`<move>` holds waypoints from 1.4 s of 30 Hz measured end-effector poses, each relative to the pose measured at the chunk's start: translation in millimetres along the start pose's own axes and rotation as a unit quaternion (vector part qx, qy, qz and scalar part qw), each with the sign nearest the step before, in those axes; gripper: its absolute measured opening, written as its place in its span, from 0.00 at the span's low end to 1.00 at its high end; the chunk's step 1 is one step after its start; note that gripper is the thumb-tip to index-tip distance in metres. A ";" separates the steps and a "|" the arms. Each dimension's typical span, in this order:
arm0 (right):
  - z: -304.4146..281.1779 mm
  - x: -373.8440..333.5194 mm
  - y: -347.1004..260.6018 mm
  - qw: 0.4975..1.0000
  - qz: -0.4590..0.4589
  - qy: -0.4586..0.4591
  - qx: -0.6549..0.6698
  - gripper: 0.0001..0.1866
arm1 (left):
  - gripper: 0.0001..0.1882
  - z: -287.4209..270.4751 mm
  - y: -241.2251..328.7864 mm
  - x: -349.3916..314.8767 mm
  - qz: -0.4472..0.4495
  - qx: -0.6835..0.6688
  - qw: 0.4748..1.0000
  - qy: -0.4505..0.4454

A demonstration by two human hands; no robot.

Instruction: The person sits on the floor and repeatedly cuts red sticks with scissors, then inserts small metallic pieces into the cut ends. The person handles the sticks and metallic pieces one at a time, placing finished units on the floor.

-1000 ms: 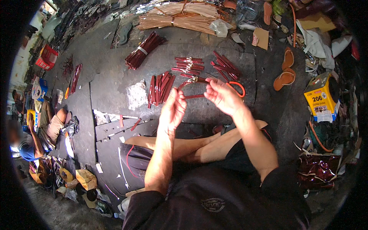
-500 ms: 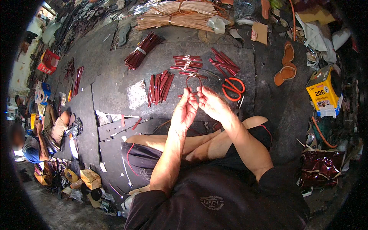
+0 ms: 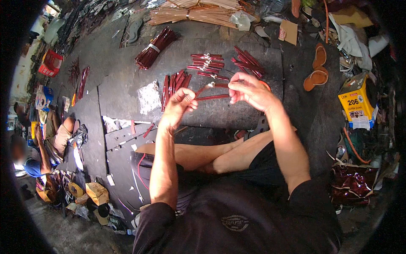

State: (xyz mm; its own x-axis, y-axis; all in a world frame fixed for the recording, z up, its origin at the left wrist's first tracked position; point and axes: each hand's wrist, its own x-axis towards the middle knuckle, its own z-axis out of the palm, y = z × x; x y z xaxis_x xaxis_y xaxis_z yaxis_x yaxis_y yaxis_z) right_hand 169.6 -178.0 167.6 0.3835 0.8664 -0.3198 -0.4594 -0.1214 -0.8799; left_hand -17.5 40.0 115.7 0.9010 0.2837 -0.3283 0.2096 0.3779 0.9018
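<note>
A narrow dark red strap (image 3: 220,86) with a small light metal piece, perhaps a buckle, stretches between my hands. My left hand (image 3: 179,106) pinches near its left end, thumb against fingers. Fingertips of my right hand (image 3: 253,92) close on the other end, palm turned inward. Just below, another red strip (image 3: 213,97) runs across the gap; whether it is held or lies on the board I cannot tell. Beyond my hands lies a row of red straps with metal buckles (image 3: 207,63). Left of it are loose red strips (image 3: 172,84), and to the right another red pile (image 3: 248,61).
A banded bundle of dark red strips (image 3: 155,48) and a clear bag of small pieces (image 3: 149,98) lie on the dark board. Orange-handled scissors (image 3: 265,85) are mostly behind my right hand. Brown sandals (image 3: 316,79) and a yellow box (image 3: 357,101) are right. Another person (image 3: 34,163) sits far left.
My hands have moved apart, the left one leftward and the right one rightward. The strap, looped upright above my fingertips before, now stretches sideways between them.
</note>
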 end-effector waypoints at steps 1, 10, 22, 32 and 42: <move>-3.7 4.4 -8.9 0.995 -0.010 -0.013 -0.103 0.08 | 0.07 -3.9 5.5 2.1 0.015 0.056 0.998 0.008; -35.0 58.1 75.2 0.900 -0.003 0.146 -0.411 0.09 | 0.08 -9.6 -54.1 42.2 0.050 0.171 0.968 0.179; -47.2 69.4 111.7 0.902 0.010 0.154 -0.402 0.10 | 0.12 20.1 -101.0 26.3 0.233 0.510 0.810 0.173; -44.3 66.7 110.1 0.890 0.001 0.159 -0.428 0.10 | 0.27 33.6 -126.6 15.0 0.191 0.600 0.767 0.122; -43.5 64.7 108.4 0.880 -0.015 0.160 -0.447 0.09 | 0.35 41.7 -134.1 16.6 0.169 0.634 0.743 0.131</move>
State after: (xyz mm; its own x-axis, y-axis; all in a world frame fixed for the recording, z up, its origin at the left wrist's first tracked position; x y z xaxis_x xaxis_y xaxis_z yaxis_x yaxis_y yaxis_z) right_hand 179.5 -156.2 36.3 0.6570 0.7119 -0.2479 0.3144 -0.5577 -0.7682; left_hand -14.8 -42.7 1.0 0.9137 0.3978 0.0831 0.3271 -0.8412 0.4305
